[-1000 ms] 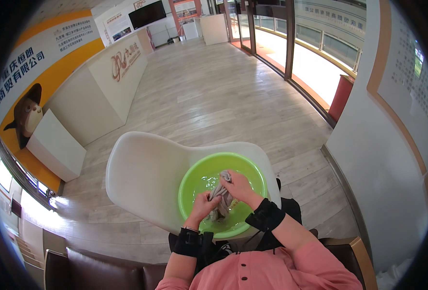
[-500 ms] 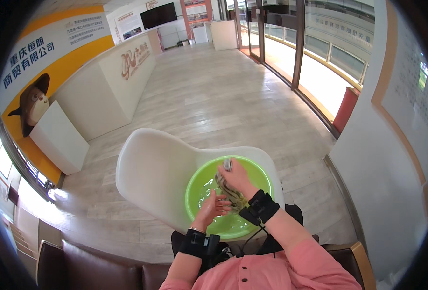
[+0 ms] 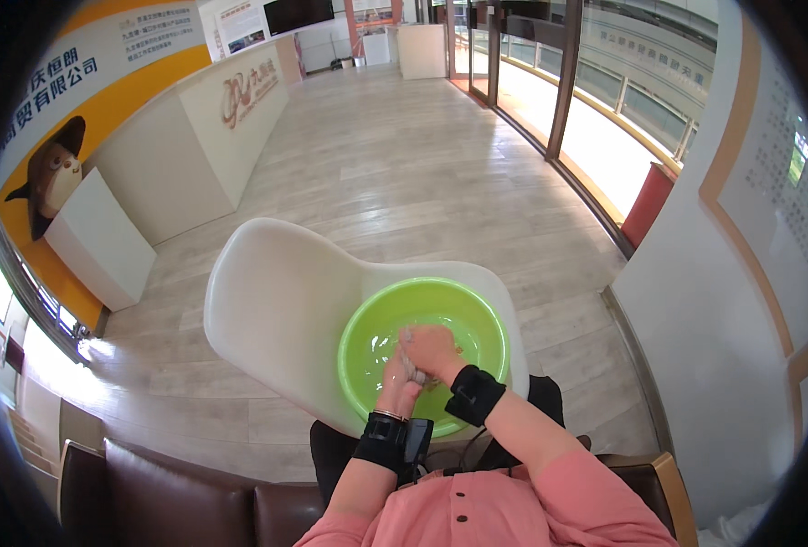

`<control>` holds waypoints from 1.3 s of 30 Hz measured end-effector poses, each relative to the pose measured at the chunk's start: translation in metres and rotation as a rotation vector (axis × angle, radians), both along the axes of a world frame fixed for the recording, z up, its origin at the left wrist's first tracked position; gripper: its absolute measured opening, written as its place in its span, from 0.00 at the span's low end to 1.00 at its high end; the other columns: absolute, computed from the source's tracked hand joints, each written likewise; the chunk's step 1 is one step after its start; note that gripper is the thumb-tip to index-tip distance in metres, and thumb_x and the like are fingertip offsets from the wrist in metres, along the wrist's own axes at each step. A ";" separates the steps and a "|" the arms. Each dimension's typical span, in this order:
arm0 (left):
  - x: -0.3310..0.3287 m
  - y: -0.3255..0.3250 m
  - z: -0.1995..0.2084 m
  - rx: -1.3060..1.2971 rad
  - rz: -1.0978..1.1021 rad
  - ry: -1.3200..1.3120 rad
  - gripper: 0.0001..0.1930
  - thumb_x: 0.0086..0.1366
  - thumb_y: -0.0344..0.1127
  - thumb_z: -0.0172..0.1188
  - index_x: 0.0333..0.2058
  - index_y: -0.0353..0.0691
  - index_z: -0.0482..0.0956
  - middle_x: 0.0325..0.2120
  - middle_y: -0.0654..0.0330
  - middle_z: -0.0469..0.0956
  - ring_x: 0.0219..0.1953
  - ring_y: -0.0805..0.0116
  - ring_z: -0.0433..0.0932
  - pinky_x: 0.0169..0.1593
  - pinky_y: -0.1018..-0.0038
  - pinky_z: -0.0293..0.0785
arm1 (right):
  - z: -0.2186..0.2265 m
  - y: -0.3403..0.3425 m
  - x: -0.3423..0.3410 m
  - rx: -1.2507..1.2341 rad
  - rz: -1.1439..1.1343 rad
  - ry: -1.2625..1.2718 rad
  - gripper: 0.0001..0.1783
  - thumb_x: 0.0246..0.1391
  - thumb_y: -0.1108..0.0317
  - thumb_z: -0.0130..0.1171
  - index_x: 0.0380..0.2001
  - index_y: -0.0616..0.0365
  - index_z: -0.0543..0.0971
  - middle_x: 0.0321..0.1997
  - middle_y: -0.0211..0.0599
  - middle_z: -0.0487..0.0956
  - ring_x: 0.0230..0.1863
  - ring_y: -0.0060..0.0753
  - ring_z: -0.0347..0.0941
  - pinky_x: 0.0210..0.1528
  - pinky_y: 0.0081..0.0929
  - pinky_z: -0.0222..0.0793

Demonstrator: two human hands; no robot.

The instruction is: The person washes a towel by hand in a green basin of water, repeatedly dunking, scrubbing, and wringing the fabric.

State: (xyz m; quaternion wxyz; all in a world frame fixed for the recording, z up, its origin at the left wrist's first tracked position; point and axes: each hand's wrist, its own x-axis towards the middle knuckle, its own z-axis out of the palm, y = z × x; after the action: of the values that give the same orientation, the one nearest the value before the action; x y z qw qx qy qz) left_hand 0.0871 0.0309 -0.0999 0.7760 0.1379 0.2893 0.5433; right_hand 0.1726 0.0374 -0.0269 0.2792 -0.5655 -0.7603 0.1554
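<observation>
Nearest, a brown sofa point(image 3: 176, 501) edge lies at the lower left. Just beyond, both hands meet inside a green basin point(image 3: 477, 314): the left hand point(image 3: 400, 383) and right hand point(image 3: 436, 351) have their fingers curled tight round a small grey cloth point(image 3: 412, 365), pressed between them. The basin sits on a white chair point(image 3: 276, 310), with wooden floor point(image 3: 404, 173) stretching far behind.

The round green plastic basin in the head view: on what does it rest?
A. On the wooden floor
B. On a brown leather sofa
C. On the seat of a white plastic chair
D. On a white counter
C: the round green plastic basin sits on the seat of the white plastic chair, and inside it the left hand and the right hand press a small grey cloth between them.
</observation>
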 end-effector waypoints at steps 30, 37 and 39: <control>-0.026 -0.044 0.040 0.133 -0.001 0.114 0.22 0.67 0.46 0.40 0.54 0.42 0.59 0.49 0.60 0.67 0.51 0.68 0.67 0.54 0.67 0.64 | 0.020 -0.051 -0.014 0.117 0.216 0.225 0.14 0.51 0.57 0.50 0.30 0.58 0.72 0.29 0.42 0.76 0.30 0.47 0.72 0.31 0.37 0.66; -0.014 -0.016 0.019 -0.048 0.090 0.187 0.15 0.67 0.44 0.39 0.44 0.43 0.68 0.41 0.62 0.72 0.40 0.69 0.74 0.37 0.73 0.74 | 0.001 -0.015 -0.003 0.223 0.074 -0.013 0.12 0.52 0.59 0.46 0.24 0.54 0.74 0.24 0.38 0.75 0.24 0.42 0.72 0.23 0.37 0.67; -0.009 -0.022 0.038 -0.048 0.111 0.130 0.15 0.66 0.43 0.40 0.40 0.40 0.70 0.35 0.60 0.74 0.37 0.67 0.74 0.39 0.70 0.73 | 0.008 -0.026 -0.006 0.235 0.066 0.073 0.13 0.52 0.59 0.46 0.24 0.54 0.74 0.24 0.37 0.75 0.25 0.42 0.73 0.24 0.37 0.68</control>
State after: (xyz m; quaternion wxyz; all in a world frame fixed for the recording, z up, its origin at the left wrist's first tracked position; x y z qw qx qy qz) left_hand 0.0779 0.0087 -0.0617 0.7275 0.1381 0.3590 0.5682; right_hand 0.1665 0.0118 -0.0188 0.3659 -0.4976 -0.7807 0.0949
